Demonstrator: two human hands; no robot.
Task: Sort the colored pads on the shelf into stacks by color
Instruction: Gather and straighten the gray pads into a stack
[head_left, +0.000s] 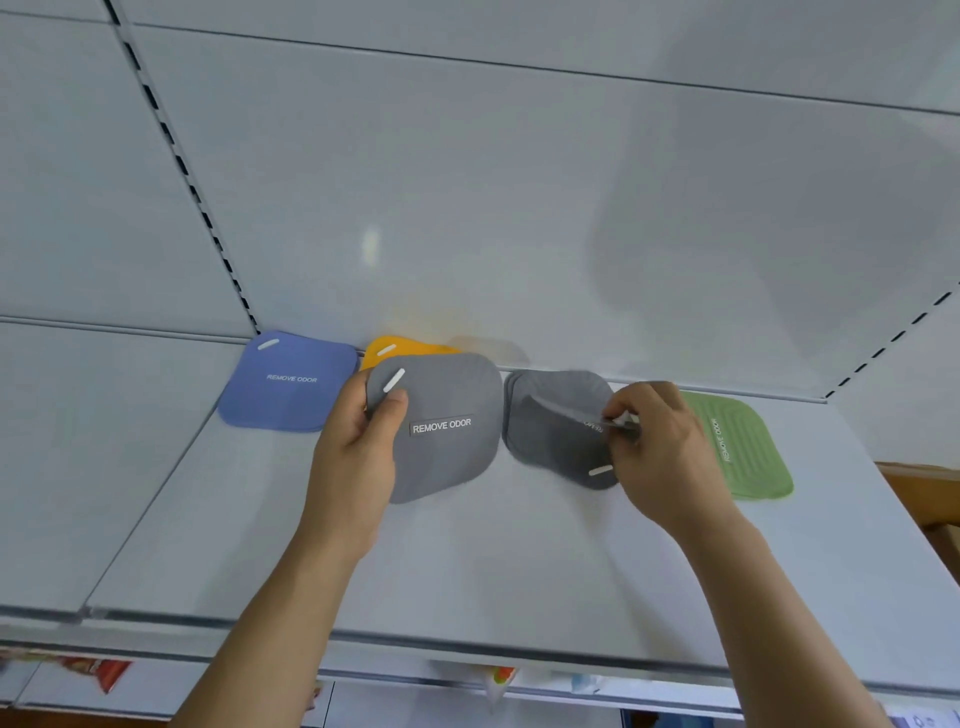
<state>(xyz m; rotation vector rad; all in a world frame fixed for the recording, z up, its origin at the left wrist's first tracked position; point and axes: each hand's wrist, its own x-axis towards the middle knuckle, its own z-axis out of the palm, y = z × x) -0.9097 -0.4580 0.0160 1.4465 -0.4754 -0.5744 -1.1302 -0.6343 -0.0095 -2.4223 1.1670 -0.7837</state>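
Note:
My left hand (363, 447) grips a grey pad (447, 426) labelled REMOVE ODOR by its left corner, raised and tilted over the white shelf (467, 561). Behind it an orange pad (400, 347) peeks out, mostly hidden. Further left a blue pad (288, 382) lies flat. To the right my right hand (654, 441) pinches the lifted edge of the top pad of a dark grey stack (550, 421). At the far right lies a green ribbed pad (743, 447), partly covered by my right hand.
The shelf's back wall (519, 208) rises right behind the pads, with slotted uprights at left and right. The shelf's front edge (467, 644) runs below my forearms. Packaged goods show on the shelf underneath.

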